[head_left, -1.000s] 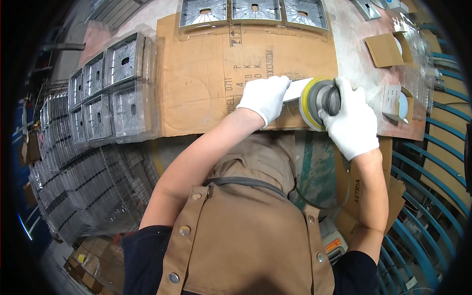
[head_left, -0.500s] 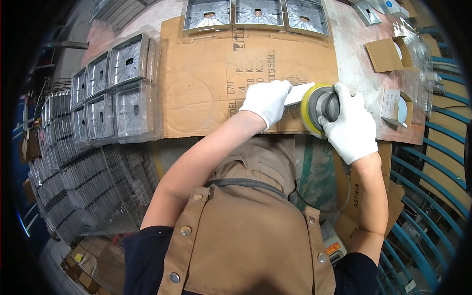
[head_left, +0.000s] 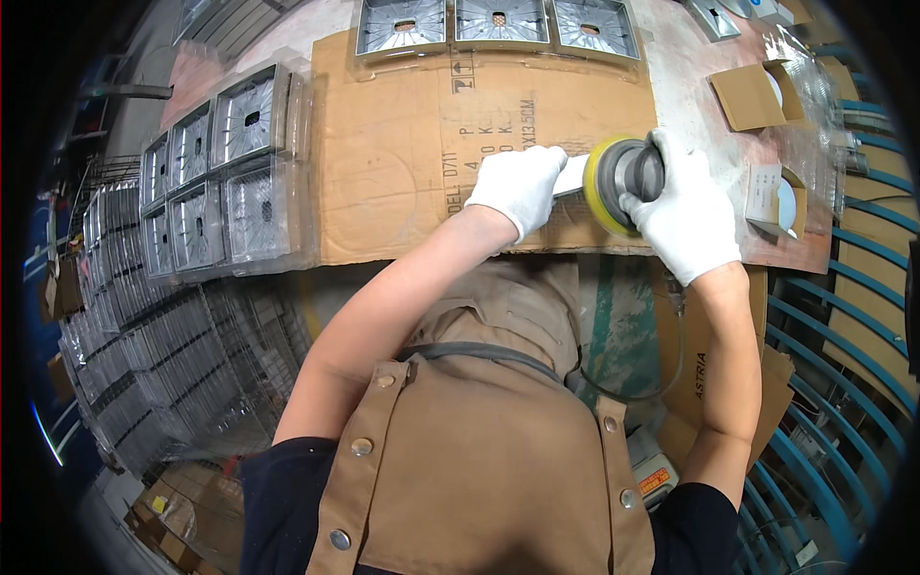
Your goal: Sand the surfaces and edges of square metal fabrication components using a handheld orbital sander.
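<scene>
My right hand [head_left: 695, 216], in a white glove, grips a round palm sander [head_left: 632, 174] with a dark grey body and a yellow-edged pad. The pad is tilted on edge and faces left. My left hand [head_left: 517, 192], gloved too, is closed on a flat, pale, shiny piece [head_left: 572, 175]. The far end of that piece goes behind the pad's edge, so I cannot tell how much of it the pad touches. Both hands are above the near edge of a cardboard sheet [head_left: 383, 172]. A thin hose [head_left: 682, 355] hangs below my right wrist.
Silver square metal housings [head_left: 251, 120] sit in clear plastic trays at the left. More housings [head_left: 498, 24] stand along the far edge. Small open boxes [head_left: 757, 99] with round discs lie at the right. Blue curved bars [head_left: 843, 335] run along the right side.
My right hand has moved the sander a little away from me, and its pad now covers more of the pale piece's end. My left hand has shifted slightly the same way.
</scene>
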`<state>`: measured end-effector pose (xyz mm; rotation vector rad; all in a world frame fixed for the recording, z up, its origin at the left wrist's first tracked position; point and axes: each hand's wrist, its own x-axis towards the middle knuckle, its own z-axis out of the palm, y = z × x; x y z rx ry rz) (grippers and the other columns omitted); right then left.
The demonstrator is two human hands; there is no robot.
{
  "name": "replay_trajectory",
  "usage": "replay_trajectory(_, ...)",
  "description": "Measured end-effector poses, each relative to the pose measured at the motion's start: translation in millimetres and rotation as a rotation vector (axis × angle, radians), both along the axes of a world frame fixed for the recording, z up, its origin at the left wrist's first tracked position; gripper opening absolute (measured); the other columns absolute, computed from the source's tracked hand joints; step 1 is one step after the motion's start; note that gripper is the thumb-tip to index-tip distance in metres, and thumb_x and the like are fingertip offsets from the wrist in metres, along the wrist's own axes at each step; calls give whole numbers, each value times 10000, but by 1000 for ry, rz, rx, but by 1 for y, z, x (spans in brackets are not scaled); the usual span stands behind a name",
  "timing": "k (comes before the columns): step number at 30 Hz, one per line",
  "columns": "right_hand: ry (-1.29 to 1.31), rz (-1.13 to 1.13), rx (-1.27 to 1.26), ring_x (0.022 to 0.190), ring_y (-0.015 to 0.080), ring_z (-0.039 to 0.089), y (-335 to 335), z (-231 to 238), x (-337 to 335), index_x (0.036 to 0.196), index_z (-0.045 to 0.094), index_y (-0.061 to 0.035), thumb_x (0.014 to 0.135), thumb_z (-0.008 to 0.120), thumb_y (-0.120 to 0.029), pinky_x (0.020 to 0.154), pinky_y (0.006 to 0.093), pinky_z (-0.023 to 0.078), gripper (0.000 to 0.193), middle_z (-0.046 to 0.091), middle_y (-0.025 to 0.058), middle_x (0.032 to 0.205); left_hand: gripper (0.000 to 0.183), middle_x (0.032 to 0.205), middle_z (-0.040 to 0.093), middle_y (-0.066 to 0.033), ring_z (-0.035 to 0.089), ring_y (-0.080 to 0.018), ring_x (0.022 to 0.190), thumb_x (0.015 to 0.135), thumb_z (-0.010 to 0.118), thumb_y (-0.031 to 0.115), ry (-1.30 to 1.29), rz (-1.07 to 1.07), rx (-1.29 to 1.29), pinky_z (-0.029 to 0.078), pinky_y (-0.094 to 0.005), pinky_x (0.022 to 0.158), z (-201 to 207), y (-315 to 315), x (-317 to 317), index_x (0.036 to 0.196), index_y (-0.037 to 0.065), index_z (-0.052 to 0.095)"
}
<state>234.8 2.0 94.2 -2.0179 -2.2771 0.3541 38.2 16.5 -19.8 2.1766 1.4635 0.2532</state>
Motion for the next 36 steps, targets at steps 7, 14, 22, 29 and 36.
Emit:
replay_trajectory(7, -117, -271, -14, 1184, 376, 620, 6, -1, 32, 1438, 504, -142, 766, 829, -258, 1000, 444, 514, 756, 635, 191, 1280, 245, 959, 706, -163, 701, -381, 898, 867, 724, 251, -33, 1, -8, 552, -474, 781, 3, -2, -3, 1035, 105, 621)
replay_trajectory(14, -33, -61, -92, 1116, 403, 634, 0, 8, -24, 1441, 492, -163, 826, 770, -312, 957, 472, 529, 691, 644, 207, 1219, 240, 967, 713, -164, 700, -385, 902, 869, 720, 260, -19, -4, -11, 550, -480, 786, 0, 1, -1, 1025, 104, 625)
replay_trajectory(22, -154, -52, 6, 1050, 416, 651, 27, -34, 45, 1411, 526, -166, 782, 818, -297, 944, 447, 527, 705, 627, 242, 1173, 245, 940, 703, -159, 697, -386, 877, 855, 738, 271, -53, 17, 25, 551, -475, 773, 3, -8, -3, 989, 109, 612)
replay_trajectory(29, 82, -319, 60, 1159, 379, 642, -12, -36, 56, 1397, 521, -135, 749, 843, -304, 1002, 446, 511, 743, 641, 190, 1297, 668, 1138, 656, -146, 663, -302, 1042, 725, 887, 185, -468, 82, 201, 550, -402, 900, 1, -18, -26, 1303, 61, 577)
replay_trajectory(36, 144, -167, 123, 1181, 341, 613, -11, -8, 2, 1404, 522, -122, 747, 856, -234, 1018, 406, 496, 745, 614, 176, 1286, 694, 1089, 668, -69, 657, -177, 1006, 659, 963, 179, -601, 288, -90, 556, -339, 925, -54, -33, -40, 1228, 60, 585)
